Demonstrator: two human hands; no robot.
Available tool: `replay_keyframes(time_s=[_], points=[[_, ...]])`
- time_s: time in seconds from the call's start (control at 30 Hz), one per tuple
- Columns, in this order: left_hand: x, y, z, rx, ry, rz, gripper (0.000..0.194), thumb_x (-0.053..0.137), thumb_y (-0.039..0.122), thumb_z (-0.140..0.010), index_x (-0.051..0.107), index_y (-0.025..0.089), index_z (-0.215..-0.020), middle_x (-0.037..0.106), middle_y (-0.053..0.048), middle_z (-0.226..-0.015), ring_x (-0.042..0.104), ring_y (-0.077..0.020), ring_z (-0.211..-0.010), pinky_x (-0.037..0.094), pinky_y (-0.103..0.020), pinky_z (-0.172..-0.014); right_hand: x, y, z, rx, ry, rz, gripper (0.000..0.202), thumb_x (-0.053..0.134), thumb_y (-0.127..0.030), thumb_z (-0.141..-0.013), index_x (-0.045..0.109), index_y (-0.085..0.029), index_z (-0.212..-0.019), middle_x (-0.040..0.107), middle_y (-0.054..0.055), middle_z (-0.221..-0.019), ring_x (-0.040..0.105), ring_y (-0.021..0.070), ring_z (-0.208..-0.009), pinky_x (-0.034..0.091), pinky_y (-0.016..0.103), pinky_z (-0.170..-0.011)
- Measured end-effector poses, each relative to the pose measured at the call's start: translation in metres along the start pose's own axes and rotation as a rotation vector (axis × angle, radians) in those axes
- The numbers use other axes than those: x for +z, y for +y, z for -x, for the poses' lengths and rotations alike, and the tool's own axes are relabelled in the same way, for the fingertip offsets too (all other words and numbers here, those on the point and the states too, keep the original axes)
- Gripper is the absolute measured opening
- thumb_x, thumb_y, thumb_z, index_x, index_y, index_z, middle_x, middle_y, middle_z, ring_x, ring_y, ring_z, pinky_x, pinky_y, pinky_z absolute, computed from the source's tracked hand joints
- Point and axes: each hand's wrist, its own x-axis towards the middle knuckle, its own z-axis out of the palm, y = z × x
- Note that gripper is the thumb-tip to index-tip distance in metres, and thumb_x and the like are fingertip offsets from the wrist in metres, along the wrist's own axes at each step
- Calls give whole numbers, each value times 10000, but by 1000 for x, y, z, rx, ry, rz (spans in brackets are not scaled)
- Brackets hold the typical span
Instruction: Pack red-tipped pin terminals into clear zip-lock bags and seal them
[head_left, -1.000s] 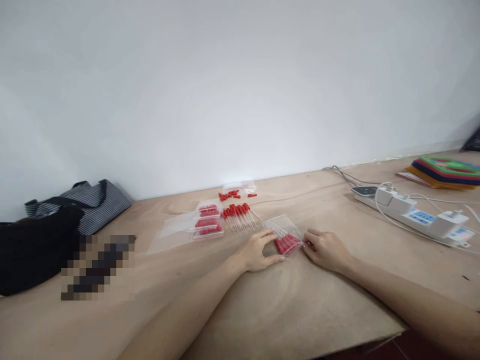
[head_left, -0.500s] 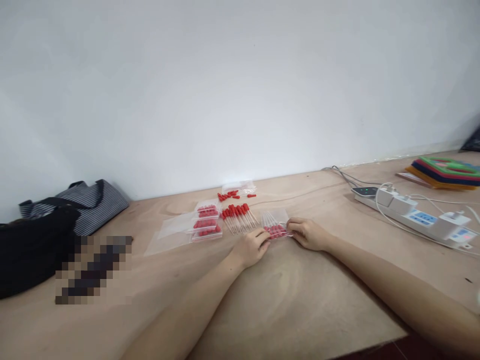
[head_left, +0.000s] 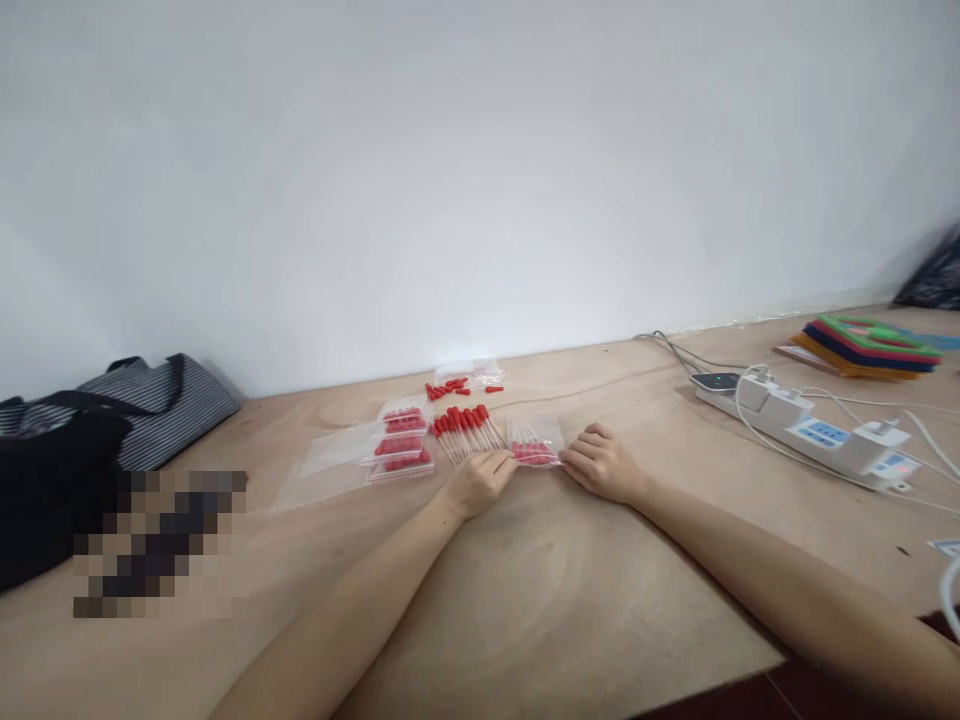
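Shifted left, the clear bag spans both hands.

Two hands, one bag between them, one fan of red-headed sticks.
Counted from the stick fan: just right of it, one clear bag, its red heads too blurred to number; nearer the camera, one left hand and, to the right, one right hand; left, at least three filled packets, overlapping; behind, one loose red piece apart from one small red pile; far right, one power strip; far left, one striped bag.
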Motion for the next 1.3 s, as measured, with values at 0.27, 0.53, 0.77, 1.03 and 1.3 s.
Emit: replay_keyframes(time_s=[0.27,0.53,0.77,1.03,1.3], points=[[3,-7,2,15,46,-11,325,261,166,-911,571,153,-1007,629,-100,-1006,589,-187,-935,505,-337,-768,1,1,1,-115,21,45,322,283,-152,-875,594,-154,-791,561,53,-633,439,134,-618,315,295,-709],[2,-6,0,4,19,-104,334,285,164,-902,596,145,-782,639,-85,-767,611,-188,-704,498,-318,-617,1,8,4,-147,-7,148,317,297,-129,-871,584,-163,-740,549,37,-613,418,129,-601,303,304,-719],[-2,-3,-3,57,22,-163,321,285,103,-865,562,133,-706,594,-81,-686,564,-175,-621,464,-293,-575,-3,9,3,-263,26,258,323,287,-98,-863,571,-162,-723,540,27,-612,411,124,-598,289,317,-766],[2,-3,-2,104,130,-187,295,324,120,-874,552,136,-688,600,-55,-669,567,-151,-608,460,-260,-563,-1,2,-1,-269,208,261,171,407,-106,-823,573,-145,-824,555,12,-636,440,120,-641,299,314,-739],[-3,0,-8,204,252,-176,209,394,120,-877,590,138,-809,664,-38,-813,605,-132,-706,480,-249,-647,-1,-3,-6,-342,254,276,189,406,-79,-807,569,-132,-726,507,0,-573,403,108,-580,316,294,-709]])
